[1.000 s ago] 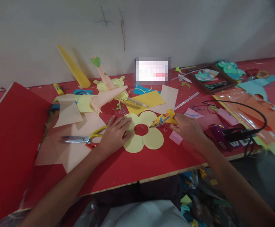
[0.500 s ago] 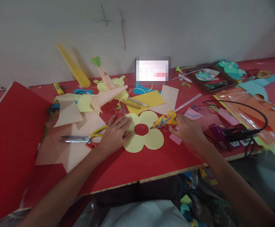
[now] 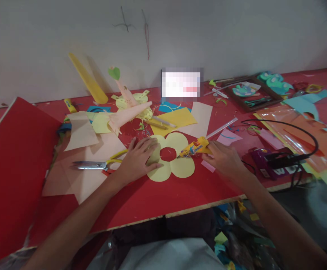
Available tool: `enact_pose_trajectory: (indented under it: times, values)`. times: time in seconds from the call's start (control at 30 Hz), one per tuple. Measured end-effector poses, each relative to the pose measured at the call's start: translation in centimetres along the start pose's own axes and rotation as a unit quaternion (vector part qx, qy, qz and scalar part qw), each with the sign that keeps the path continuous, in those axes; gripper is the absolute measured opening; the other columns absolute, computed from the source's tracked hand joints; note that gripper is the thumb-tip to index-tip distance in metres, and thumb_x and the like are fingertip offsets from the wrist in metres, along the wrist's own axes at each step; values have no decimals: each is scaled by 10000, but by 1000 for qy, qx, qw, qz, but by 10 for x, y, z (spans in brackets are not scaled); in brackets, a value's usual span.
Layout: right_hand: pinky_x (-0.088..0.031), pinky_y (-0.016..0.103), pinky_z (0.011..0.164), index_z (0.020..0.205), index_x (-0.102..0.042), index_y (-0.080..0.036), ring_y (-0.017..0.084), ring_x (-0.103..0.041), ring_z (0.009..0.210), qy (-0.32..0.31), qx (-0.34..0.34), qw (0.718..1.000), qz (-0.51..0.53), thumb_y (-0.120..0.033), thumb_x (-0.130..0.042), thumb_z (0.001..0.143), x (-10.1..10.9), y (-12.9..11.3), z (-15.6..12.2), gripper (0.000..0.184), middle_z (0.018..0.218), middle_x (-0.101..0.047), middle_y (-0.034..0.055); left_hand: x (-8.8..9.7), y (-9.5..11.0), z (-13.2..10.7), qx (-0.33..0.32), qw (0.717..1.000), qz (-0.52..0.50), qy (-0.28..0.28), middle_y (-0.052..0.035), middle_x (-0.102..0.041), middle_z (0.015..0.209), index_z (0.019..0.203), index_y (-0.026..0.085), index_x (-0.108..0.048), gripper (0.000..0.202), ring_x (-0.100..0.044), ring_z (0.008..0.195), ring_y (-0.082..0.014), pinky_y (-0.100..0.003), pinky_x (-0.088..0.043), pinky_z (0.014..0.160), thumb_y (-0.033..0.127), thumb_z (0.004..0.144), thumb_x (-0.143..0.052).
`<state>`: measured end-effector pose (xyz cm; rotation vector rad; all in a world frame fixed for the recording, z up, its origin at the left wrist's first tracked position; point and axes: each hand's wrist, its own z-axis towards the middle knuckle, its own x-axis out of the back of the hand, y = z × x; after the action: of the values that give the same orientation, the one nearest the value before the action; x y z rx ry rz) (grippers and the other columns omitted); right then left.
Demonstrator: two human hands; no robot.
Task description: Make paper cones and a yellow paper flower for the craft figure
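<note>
A pale yellow paper flower [image 3: 183, 165] with rounded petals and a hole in its middle lies flat on the red tabletop [image 3: 152, 202]. Fingers spread, my left hand [image 3: 137, 159] rests on the flower's left petals. My right hand [image 3: 223, 155] grips a yellow glue gun [image 3: 197, 145], a clear glue stick [image 3: 222, 127] poking out of its back. The gun's nozzle is at the right side of the hole, close over the petals; whether it touches the paper I cannot tell. Left of my left hand lie yellow-handled scissors [image 3: 95, 165] on pale peach paper [image 3: 87, 183].
Peach paper cones [image 3: 131, 114] and a yellow paper cone [image 3: 88, 80] stand or lie towards the wall. A purple power box [image 3: 267, 168] with a black cable is at the right. A large red board [image 3: 17, 161] leans at the left. Pencils [image 3: 163, 122] lie behind the flower.
The glue gun in my right hand has shifted slightly down and to the left along the flower's hole. My left thumb has stretched a little further to the right. The flower stays in place.
</note>
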<state>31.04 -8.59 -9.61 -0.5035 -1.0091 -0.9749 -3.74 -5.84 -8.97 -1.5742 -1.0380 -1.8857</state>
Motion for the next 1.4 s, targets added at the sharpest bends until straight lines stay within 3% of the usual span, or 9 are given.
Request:
enact_pose_trajectory:
  times: [0.33,0.43,0.57,0.63,0.93,1.4]
  values:
    - [-401,306,606,930,-613,-179,224,-680,766,-26,22,999,30,-132,-530,923,5,-15,6,95,832,-716,85,1,1,0,-3,1000,-10,-10,-105,-434,1672,1547,249,-500,732,-367,1550,-324,-610,-122,1311,687,963,-554]
    - [-396,306,607,955,-635,-166,221,-685,753,-14,17,1000,11,-251,-546,984,5,-20,8,126,835,-729,90,3,1,0,-3,1000,-12,-18,-108,-410,1685,1555,251,-491,749,-352,1559,-330,-618,-109,1312,684,950,-581]
    - [-398,315,625,1043,-661,-136,247,-698,792,-14,-5,1000,-6,-493,-554,1018,4,-27,10,373,939,-757,143,5,0,-1,-18,999,-19,-31,-111,-365,1709,1583,250,-454,835,-312,1582,-336,-612,-72,1320,743,920,-572]
    - [-399,317,627,1064,-661,-127,253,-700,788,-14,-4,1000,-7,-524,-559,1015,3,-29,11,412,969,-759,160,6,-1,-1,-23,999,-20,-35,-116,-351,1715,1595,243,-436,880,-300,1590,-330,-598,-52,1325,778,907,-553]
    - [-433,315,641,1009,-631,-164,259,-707,818,-30,30,999,24,-256,-556,989,-8,-31,15,120,928,-742,131,2,-3,-2,-22,999,-24,-30,-132,-351,1713,1628,238,-381,938,-301,1590,-331,-575,-43,1321,794,894,-556]
    - [-487,336,681,1134,-603,-133,275,-696,898,-29,69,996,41,-176,-568,1004,-16,-39,36,141,955,-735,135,-2,-3,-1,-8,999,-28,-37,-132,-342,1716,1661,203,-306,1019,-300,1591,-334,-578,-13,1321,818,883,-540]
